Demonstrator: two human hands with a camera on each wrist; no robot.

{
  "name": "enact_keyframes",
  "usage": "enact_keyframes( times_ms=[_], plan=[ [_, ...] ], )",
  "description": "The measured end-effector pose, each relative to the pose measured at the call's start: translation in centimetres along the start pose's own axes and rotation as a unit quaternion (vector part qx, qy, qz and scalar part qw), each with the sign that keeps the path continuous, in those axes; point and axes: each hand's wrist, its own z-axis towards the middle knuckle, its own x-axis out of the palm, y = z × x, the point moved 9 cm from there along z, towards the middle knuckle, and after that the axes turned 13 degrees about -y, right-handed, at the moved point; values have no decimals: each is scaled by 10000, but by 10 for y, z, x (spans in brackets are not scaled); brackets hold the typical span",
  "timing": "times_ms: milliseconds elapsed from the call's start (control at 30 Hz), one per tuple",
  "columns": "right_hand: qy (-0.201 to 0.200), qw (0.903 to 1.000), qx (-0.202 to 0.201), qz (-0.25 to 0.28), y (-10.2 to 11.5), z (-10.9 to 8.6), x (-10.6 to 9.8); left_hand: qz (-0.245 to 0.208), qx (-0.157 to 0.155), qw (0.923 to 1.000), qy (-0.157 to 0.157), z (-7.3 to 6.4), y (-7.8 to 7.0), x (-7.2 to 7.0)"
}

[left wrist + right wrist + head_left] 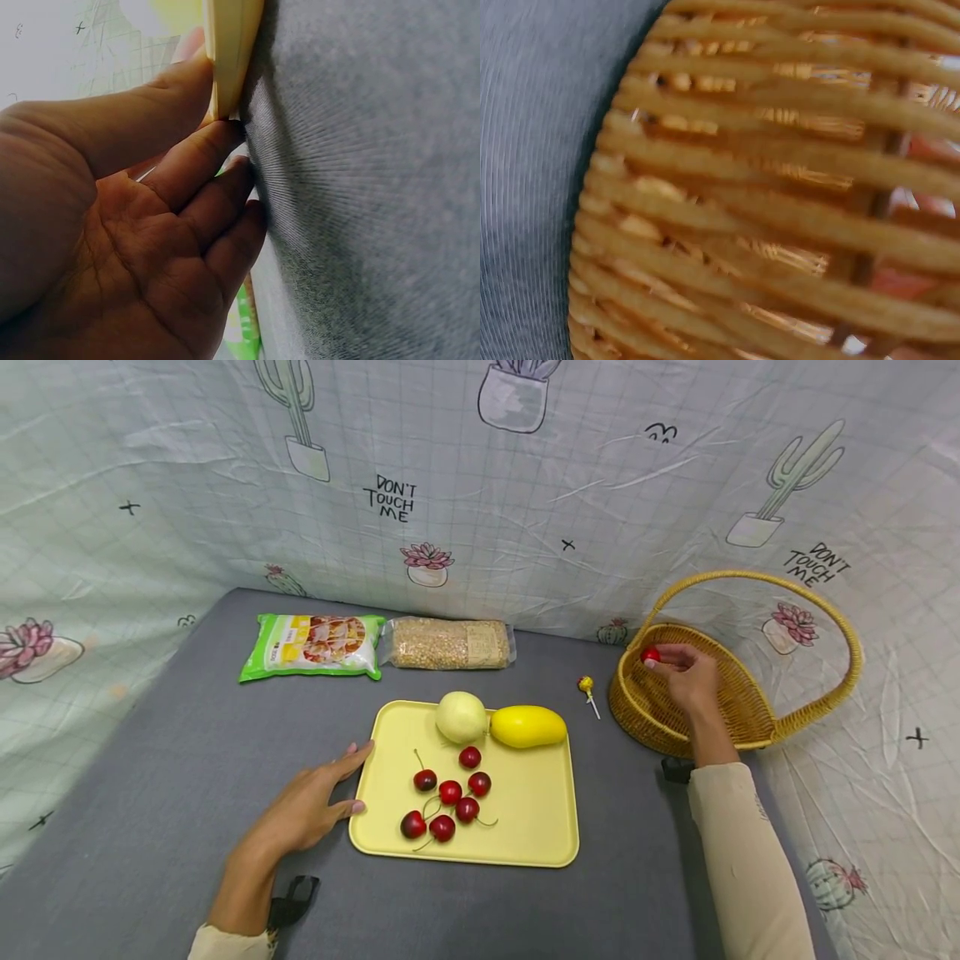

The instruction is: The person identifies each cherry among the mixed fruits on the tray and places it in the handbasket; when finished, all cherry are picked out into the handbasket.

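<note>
In the head view my right hand (pixel 693 683) is inside the wicker basket (pixel 643 720), a red cherry (pixel 650 654) pinched between thumb and fingertips. The basket's woven side (pixel 705 165) fills most of the right wrist view and largely hides that hand. My left hand (pixel 303 808) rests against the left rim of the yellow tray (pixel 525 827), thumb and forefinger spread along it. Up close in the left wrist view, the thumb (pixel 161 101) touches the tray's edge. Several dark red cherries (pixel 451 792) lie on the tray, below a pale onion (pixel 461 717) and a yellow mango-like fruit (pixel 528 727).
A lollipop (pixel 587 687) lies between tray and basket. Behind the tray are a green-edged food bag (pixel 315 646) and a clear pack of grains (pixel 448 643). The basket's tall handle (pixel 843 627) arches over its right side. A printed cloth (pixel 480 527) hangs behind the grey table.
</note>
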Motion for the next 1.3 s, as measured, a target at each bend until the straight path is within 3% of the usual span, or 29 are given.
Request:
enact_keyframes(
  times_ms=[233,500,867,1067,1300],
  plan=[
    [265,9980,-172,-543,-8,4,7,-7,8,10000,24,2,-1,0],
    [836,9916,-134,-983,-11,1,21,57,-8,10000,-10,0,4,0],
    [927,9855,-253,-1396,-15,1,22,72,32,10000,-22,1,3,1],
    [647,9881,-417,-1329,-12,1,17,71,77,9999,-73,1,2,0],
    [-253,9949,-281,-939,-7,2,1,77,82,9999,-36,0,0,1]
  ],
)
